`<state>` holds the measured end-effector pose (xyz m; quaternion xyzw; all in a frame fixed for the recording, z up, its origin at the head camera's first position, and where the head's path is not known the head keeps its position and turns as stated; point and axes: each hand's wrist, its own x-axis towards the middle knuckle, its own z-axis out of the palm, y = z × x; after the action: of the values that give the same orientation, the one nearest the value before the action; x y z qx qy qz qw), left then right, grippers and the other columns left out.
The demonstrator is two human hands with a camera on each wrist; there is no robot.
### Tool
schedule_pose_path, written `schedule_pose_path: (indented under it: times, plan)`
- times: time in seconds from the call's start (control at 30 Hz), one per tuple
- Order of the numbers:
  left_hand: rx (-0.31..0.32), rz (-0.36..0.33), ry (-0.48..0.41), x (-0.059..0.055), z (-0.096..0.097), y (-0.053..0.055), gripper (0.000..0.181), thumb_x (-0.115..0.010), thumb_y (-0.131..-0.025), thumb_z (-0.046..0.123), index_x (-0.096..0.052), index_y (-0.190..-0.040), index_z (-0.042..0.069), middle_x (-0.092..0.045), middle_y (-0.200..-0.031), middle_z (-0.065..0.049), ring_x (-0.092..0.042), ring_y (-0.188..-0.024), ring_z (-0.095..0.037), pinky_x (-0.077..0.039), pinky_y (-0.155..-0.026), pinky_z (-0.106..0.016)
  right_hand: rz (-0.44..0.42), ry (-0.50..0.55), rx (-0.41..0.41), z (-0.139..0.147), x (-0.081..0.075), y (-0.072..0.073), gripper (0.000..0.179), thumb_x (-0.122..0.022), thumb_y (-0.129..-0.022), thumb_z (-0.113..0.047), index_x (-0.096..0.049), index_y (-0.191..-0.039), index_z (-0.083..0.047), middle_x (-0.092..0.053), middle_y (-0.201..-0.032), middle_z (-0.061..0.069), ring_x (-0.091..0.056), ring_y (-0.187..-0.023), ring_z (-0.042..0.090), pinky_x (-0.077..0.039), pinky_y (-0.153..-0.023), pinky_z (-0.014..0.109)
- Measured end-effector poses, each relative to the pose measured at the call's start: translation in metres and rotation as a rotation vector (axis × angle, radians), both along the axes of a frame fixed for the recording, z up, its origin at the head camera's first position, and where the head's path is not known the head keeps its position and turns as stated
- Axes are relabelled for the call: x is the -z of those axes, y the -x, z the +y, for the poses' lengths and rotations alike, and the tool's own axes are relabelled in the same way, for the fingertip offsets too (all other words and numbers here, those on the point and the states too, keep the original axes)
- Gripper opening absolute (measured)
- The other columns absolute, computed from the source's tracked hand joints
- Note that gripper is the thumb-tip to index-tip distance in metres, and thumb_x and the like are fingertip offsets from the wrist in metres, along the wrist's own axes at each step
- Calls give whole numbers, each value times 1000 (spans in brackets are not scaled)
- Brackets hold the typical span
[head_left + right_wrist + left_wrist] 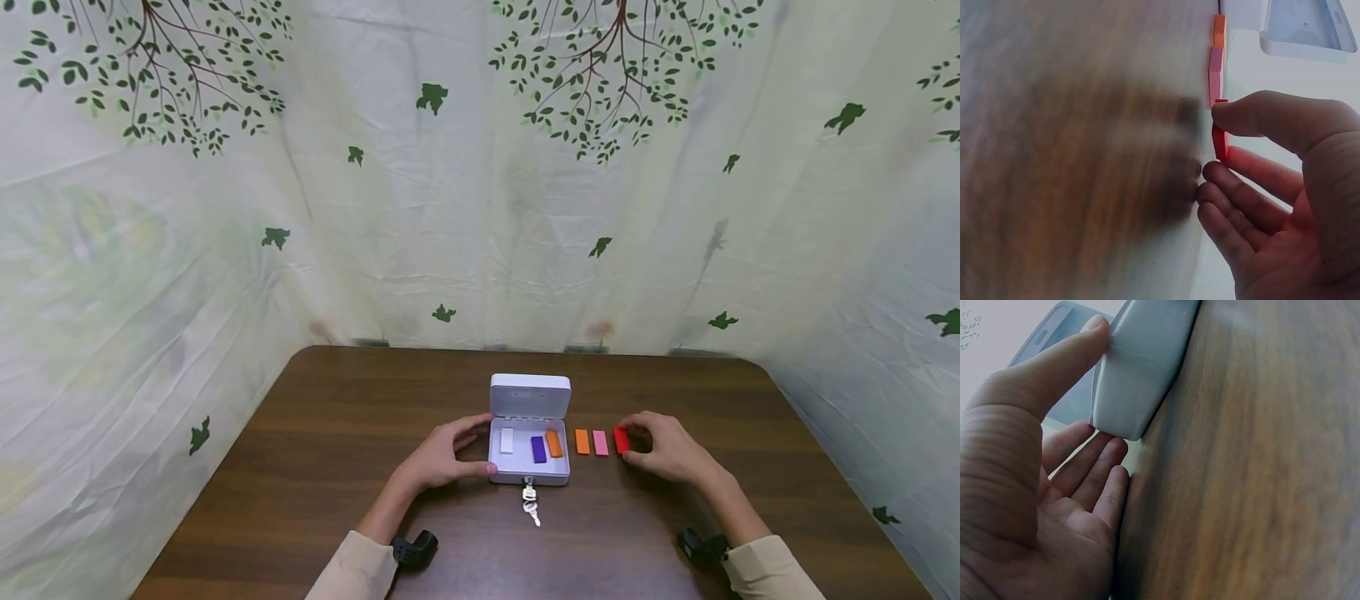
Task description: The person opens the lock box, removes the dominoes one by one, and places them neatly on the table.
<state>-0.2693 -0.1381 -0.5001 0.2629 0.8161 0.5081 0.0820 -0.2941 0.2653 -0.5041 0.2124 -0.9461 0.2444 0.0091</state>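
A small white lock box (529, 478) stands on the table with its hinged lid (530, 395) raised. My left hand (450, 454) grips the box's left side, thumb at the front corner and fingertips at the back one. Keys (530, 500) hang from the lock at its front. Inside lie a white block (507, 441), a purple block (538, 450) and an orange block (554, 443). Right of the box, my right hand (667, 447) pinches a flat red block (1220, 139) between thumb and index finger. Its other fingers are loosely extended.
Between the box and the red block, a second orange block (582, 442) and a pink block (601, 443) stand in a row on the brown wooden table (337, 400). A pale curtain (480, 208) with leaf prints hangs behind and along both sides.
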Motion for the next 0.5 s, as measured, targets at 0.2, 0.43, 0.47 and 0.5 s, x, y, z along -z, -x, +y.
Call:
schedule_pose_path:
  times: [0.2, 0.43, 0.47, 0.5]
  plan:
    - [2, 9, 4, -1, 0, -1, 79, -83, -78, 21, -43, -144, 1, -46, -147, -17, -44, -137, -31, -36, -115, -46, 7, -10, -13, 0, 2, 1, 41, -78, -79, -26, -66, -115, -11, -65, -107, 0, -59, -96, 17, -56, -86, 42]
    - [3, 4, 5, -2, 0, -1, 79, -82, -78, 21, -43, -144, 1, -46, -147, -17, -45, -136, -32, -36, -115, -46, 5, -19, -15, 0, 4, 2, 40, -78, -79, -25, -67, -115, -12, -64, -107, -1, -58, -96, 18, -54, -86, 42]
    - [4, 3, 5, -2, 0, -1, 79, -82, -78, 21, -43, -144, 1, -46, -147, -17, -45, -136, -32, -36, -115, -46, 4, -21, -17, -1, 4, 2, 40, -78, -79, -25, -67, -115, -12, -64, -108, -1, -58, -96, 18, -54, -86, 42]
    - [4, 3, 5, -2, 0, -1, 79, -82, -78, 21, -43, -144, 1, -46, -147, -18, -44, -136, -32, -36, -115, -46, 2, -20, -19, -1, 4, 2, 40, -78, -79, -25, -66, -115, -12, -63, -108, 0, -58, -96, 18, -54, -86, 42]
